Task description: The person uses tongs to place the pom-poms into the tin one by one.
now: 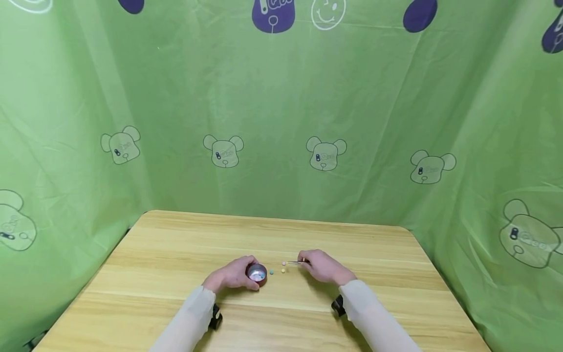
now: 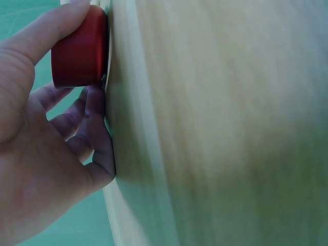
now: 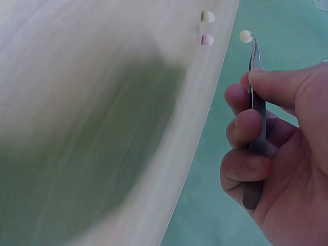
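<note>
Left hand (image 1: 232,275) grips the red cup (image 1: 257,274) on the table (image 1: 176,254); at its 3 o'clock, right-hand fingers (image 3: 246,125) pinch tweezers (image 3: 254,123) holding a cream bead (image 3: 246,36) — seemingly light, hard, slippery — best nipped across its middle.

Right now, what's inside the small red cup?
The red cup held by the left hand shows only a shiny, silvery inside; any bead in it is too small to tell. Loose beads lie outside it.
</note>
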A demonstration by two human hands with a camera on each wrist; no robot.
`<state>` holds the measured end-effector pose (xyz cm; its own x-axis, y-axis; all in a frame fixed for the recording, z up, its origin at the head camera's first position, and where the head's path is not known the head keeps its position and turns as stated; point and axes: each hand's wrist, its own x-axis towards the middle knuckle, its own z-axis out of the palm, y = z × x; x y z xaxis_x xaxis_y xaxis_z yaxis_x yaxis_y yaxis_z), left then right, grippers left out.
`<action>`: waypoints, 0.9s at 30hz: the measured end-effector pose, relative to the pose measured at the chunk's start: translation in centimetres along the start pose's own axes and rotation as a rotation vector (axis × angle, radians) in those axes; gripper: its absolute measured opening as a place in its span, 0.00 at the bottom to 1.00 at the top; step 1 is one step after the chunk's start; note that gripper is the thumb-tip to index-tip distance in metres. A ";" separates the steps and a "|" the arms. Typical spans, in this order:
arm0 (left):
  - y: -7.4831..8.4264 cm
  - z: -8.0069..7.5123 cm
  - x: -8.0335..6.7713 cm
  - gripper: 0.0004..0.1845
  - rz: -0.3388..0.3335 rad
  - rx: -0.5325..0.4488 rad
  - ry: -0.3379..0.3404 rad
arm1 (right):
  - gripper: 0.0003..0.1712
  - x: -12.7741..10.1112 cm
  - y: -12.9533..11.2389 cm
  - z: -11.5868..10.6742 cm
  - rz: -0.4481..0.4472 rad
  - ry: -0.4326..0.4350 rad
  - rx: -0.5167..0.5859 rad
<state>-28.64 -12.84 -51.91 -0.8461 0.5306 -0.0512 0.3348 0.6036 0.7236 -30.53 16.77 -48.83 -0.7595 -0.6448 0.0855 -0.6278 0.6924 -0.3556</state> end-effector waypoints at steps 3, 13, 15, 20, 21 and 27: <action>0.0 -0.1 0.0 0.25 0.005 -0.006 0.002 | 0.05 0.3 -0.4 0.0 -0.011 0.001 0.002; 0.0 0.0 0.0 0.25 0.001 -0.011 0.001 | 0.05 1.2 -1.9 0.0 -0.053 -0.005 -0.015; 0.0 0.0 0.0 0.26 -0.001 -0.012 0.002 | 0.06 1.4 -2.1 0.0 -0.064 -0.003 -0.018; -0.1 0.0 0.0 0.26 0.000 -0.013 0.002 | 0.05 1.8 -2.8 0.0 -0.072 -0.006 -0.023; -0.1 0.0 0.0 0.26 0.003 -0.016 0.003 | 0.05 1.9 -2.9 0.0 -0.071 -0.008 -0.023; -0.2 0.0 0.1 0.26 0.014 -0.022 0.003 | 0.05 2.3 -3.4 0.2 -0.066 -0.023 -0.015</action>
<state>-28.77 -12.91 -52.02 -0.8427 0.5369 -0.0392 0.3371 0.5831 0.7392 -30.10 12.89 -47.65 -0.7125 -0.6963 0.0866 -0.6790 0.6530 -0.3355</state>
